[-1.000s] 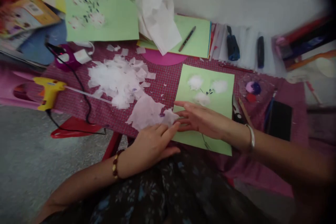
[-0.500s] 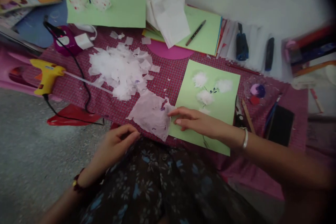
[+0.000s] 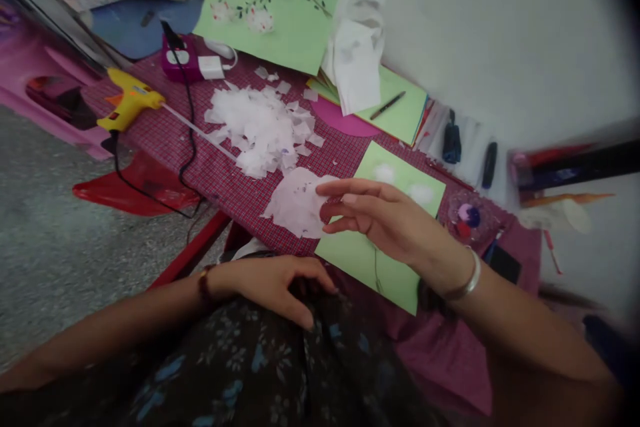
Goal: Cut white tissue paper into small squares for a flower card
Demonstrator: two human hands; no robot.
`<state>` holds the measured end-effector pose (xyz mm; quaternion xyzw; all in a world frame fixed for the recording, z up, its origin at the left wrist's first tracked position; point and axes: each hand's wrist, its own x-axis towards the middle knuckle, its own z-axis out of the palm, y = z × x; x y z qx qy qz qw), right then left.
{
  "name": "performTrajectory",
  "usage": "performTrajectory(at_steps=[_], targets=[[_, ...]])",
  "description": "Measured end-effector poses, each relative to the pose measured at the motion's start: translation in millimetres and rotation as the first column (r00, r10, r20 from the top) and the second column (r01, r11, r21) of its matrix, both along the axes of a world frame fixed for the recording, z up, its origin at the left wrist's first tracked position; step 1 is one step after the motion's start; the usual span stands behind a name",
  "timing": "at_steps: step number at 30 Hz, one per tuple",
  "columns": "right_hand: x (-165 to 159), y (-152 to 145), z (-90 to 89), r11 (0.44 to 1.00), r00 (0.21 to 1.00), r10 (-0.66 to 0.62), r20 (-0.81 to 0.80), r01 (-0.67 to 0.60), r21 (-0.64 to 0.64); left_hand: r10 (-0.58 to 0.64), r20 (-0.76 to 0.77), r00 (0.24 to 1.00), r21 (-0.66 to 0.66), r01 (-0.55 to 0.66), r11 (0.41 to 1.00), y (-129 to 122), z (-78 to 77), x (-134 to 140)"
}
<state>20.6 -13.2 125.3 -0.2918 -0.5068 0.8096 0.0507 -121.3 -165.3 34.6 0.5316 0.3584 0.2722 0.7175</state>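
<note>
My right hand [image 3: 395, 220] is raised over a light green sheet [image 3: 350, 250] with white paper flowers [image 3: 421, 193] on it. Its fingers are apart, and nothing shows between them. The fingertips overlap the edge of a thin whitish paper piece [image 3: 295, 203] with small purple marks; I cannot tell if they touch. My left hand [image 3: 283, 283] is in front of the dark floral clothing, fingers loosely bent and thumb apart, holding nothing visible. Beyond the paper piece lies a heap of small white paper squares [image 3: 255, 123]. The right hand hides part of the flower picture.
A yellow glue gun [image 3: 131, 100], its glue stick pointing at the heap, lies at the left with a black cord. A purple power adapter [image 3: 179, 65], a finished flower picture [image 3: 305, 33], crumpled white tissue [image 3: 357, 63] and a pen [image 3: 388, 105] stand along the back.
The view has shifted and turned. My right hand has lifted from the sheet's edge, its fingers spreading. My left hand has moved right, in front of the clothing.
</note>
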Motion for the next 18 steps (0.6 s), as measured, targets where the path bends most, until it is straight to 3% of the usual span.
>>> performTrajectory(at_steps=[2, 3, 5, 7, 9, 12, 15, 18], targets=[[-10, -3, 19.6, 0.998, 0.998, 0.054, -0.042, -0.055, -0.016, -0.064, 0.148, 0.987, -0.029, 0.069, 0.997, 14, -9.6, 16], [-12, -4, 28.4, 0.997, 0.995, 0.077, -0.067, -0.078, -0.008, -0.016, 0.275, 0.961, -0.074, 0.037, 0.997, 19, -13.6, 22], [-9, -5, 40.8, 0.995, 0.99, 0.095, -0.106, -0.091, 0.036, 0.153, 0.529, 0.834, -0.166, -0.075, 0.983, 22, -18.1, 30], [3, -2, 43.0, 0.99, 0.993, 0.071, -0.097, -0.058, 0.126, 0.317, 0.647, 0.694, -0.26, -0.19, 0.947, 16, -17.7, 29], [19, 2, 33.9, 0.965, 0.999, 0.028, -0.029, -0.019, 0.263, 0.445, 0.644, 0.622, -0.334, -0.295, 0.895, 5, -14.3, 18], [40, 8, 4.6, 0.898, 0.995, 0.032, 0.091, -0.068, 0.434, 0.62, 0.578, 0.531, -0.406, -0.472, 0.782, -5, -5.8, -4], [50, 12, -29.6, 0.856, 0.988, 0.07, 0.141, -0.132, 0.501, 0.745, 0.499, 0.443, -0.466, -0.587, 0.662, 4, 6.2, -14], [49, 15, -55.0, 0.826, 0.987, 0.075, 0.143, -0.142, 0.546, 0.841, 0.306, 0.447, -0.564, -0.627, 0.538, 25, 15.2, -8]])
